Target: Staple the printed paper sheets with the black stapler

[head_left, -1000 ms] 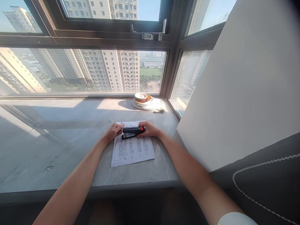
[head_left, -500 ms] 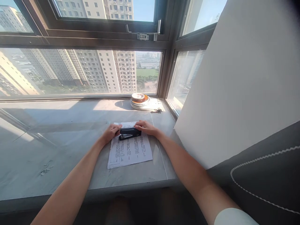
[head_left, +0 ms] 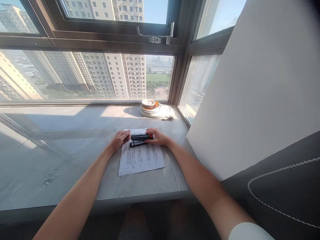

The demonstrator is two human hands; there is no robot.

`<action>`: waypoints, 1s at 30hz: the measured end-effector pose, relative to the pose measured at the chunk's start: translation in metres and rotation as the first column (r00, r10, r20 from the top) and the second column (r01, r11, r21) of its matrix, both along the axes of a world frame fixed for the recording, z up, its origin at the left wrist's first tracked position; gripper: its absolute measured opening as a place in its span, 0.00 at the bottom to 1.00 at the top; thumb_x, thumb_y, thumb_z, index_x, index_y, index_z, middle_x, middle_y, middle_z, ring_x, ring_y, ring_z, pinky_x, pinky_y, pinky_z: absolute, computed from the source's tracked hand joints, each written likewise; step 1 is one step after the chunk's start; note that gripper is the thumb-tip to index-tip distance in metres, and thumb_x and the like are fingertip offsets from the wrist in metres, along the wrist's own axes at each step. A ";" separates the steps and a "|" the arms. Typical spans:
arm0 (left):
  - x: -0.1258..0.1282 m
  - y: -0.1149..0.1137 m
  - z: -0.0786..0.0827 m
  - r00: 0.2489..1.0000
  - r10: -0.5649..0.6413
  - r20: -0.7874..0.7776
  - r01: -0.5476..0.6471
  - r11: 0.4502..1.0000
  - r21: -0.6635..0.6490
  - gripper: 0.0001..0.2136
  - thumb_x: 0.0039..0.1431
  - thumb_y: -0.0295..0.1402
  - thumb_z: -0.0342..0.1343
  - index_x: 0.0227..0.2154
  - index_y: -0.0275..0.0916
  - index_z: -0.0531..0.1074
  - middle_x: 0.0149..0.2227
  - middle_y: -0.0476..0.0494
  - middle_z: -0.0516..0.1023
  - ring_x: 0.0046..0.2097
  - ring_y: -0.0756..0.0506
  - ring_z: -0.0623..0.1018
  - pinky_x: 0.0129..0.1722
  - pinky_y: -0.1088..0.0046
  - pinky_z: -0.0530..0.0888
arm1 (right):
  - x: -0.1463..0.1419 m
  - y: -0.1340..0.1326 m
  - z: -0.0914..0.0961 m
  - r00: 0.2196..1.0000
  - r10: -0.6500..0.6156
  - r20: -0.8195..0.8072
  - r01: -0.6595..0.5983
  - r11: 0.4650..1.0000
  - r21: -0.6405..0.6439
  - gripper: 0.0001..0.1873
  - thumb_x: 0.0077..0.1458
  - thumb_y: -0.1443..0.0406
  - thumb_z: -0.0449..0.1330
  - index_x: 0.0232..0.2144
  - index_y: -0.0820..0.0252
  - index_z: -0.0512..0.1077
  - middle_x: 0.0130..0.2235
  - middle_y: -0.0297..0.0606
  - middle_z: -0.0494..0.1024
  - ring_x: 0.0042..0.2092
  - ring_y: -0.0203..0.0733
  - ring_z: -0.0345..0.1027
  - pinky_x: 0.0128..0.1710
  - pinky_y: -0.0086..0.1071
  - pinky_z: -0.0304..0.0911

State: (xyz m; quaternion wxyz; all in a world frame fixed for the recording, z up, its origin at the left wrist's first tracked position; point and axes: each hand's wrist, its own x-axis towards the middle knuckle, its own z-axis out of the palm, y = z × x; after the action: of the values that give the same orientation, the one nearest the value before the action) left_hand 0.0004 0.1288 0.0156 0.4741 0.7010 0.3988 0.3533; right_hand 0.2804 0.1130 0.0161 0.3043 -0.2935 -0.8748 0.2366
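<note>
A printed sheet of paper lies on the grey stone window ledge. A black stapler with an orange end rests across the sheet's far edge, its jaws slightly apart. My right hand grips the stapler's orange end, fingers curled over it. My left hand is curled at the stapler's other end, fingertips pressing on the top left corner of the paper right beside the stapler's mouth.
A stack of round plates with an orange one on top sits near the window corner, a small dark object beside it. A white wall panel rises on the right. A dark cushion with white stitching fills the lower right.
The stapler's jaws were pressed together half a second ago and now stand slightly apart again, with the orange end showing. Both hands stay at its ends.
</note>
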 end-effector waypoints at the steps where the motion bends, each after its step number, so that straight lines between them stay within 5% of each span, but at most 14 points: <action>1: 0.000 0.000 0.000 1.000 0.000 0.020 0.000 1.000 -0.006 0.23 0.66 0.50 0.51 0.22 0.38 0.69 0.22 0.49 0.66 0.22 0.52 0.61 0.22 0.73 0.56 | 0.001 0.000 0.001 1.000 -0.013 -0.005 0.013 1.000 -0.011 0.17 0.59 0.51 0.63 0.32 0.59 0.71 0.33 0.35 0.68 0.38 0.42 0.62 0.43 0.35 0.59; 6: 0.001 0.000 0.001 0.999 -0.044 -0.006 0.043 0.999 -0.012 0.21 0.66 0.49 0.52 0.24 0.38 0.69 0.23 0.49 0.65 0.24 0.51 0.62 0.22 0.74 0.57 | 0.007 -0.001 0.004 1.000 -0.013 -0.013 0.012 0.998 -0.067 0.19 0.59 0.49 0.63 0.34 0.59 0.73 0.35 0.36 0.69 0.41 0.44 0.63 0.45 0.35 0.60; 10: 0.001 0.000 0.000 0.998 -0.055 -0.003 0.055 0.998 -0.014 0.20 0.66 0.48 0.52 0.25 0.38 0.68 0.23 0.49 0.65 0.24 0.51 0.62 0.22 0.74 0.56 | 0.010 0.002 0.002 0.992 -0.042 -0.118 0.023 0.987 -0.159 0.20 0.67 0.54 0.50 0.42 0.60 0.76 0.40 0.40 0.74 0.45 0.46 0.65 0.52 0.40 0.59; 17: -0.001 0.005 -0.003 0.999 0.029 0.043 -0.033 0.994 0.103 0.19 0.67 0.50 0.52 0.36 0.38 0.76 0.35 0.44 0.77 0.35 0.47 0.73 0.35 0.72 0.70 | 0.011 0.005 0.002 0.999 -0.031 -0.044 0.023 0.984 -0.178 0.21 0.57 0.65 0.47 0.44 0.61 0.77 0.42 0.41 0.75 0.48 0.49 0.63 0.55 0.44 0.57; 22: 0.000 0.011 -0.008 0.996 -0.005 0.086 -0.004 0.995 0.101 0.26 0.67 0.56 0.49 0.43 0.37 0.78 0.50 0.36 0.80 0.53 0.38 0.76 0.50 0.63 0.72 | 0.010 0.007 0.000 1.000 -0.010 -0.005 0.009 0.989 -0.147 0.19 0.55 0.66 0.47 0.41 0.60 0.76 0.41 0.41 0.74 0.48 0.50 0.62 0.56 0.45 0.58; 26: 0.000 0.015 -0.013 0.985 -0.001 0.175 -0.006 0.999 0.036 0.31 0.65 0.62 0.47 0.46 0.36 0.78 0.54 0.32 0.79 0.58 0.36 0.75 0.58 0.56 0.70 | 0.009 0.007 -0.002 0.999 -0.027 0.031 0.031 0.990 -0.135 0.17 0.56 0.66 0.46 0.40 0.58 0.74 0.43 0.41 0.74 0.50 0.50 0.62 0.57 0.45 0.58; 30: -0.001 0.020 -0.015 0.946 0.057 0.319 -0.041 0.998 -0.055 0.44 0.60 0.71 0.35 0.49 0.34 0.77 0.56 0.29 0.78 0.61 0.34 0.73 0.61 0.53 0.68 | 0.009 0.005 -0.002 0.997 -0.040 0.061 0.048 0.989 -0.140 0.18 0.59 0.66 0.46 0.43 0.59 0.74 0.45 0.42 0.74 0.51 0.51 0.61 0.59 0.47 0.54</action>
State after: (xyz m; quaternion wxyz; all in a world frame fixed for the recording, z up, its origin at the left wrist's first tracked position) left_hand -0.0011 0.1486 0.0008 0.5402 0.6127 0.3422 0.4644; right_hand 0.2896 0.1185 0.0140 0.2625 -0.3402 -0.8575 0.2828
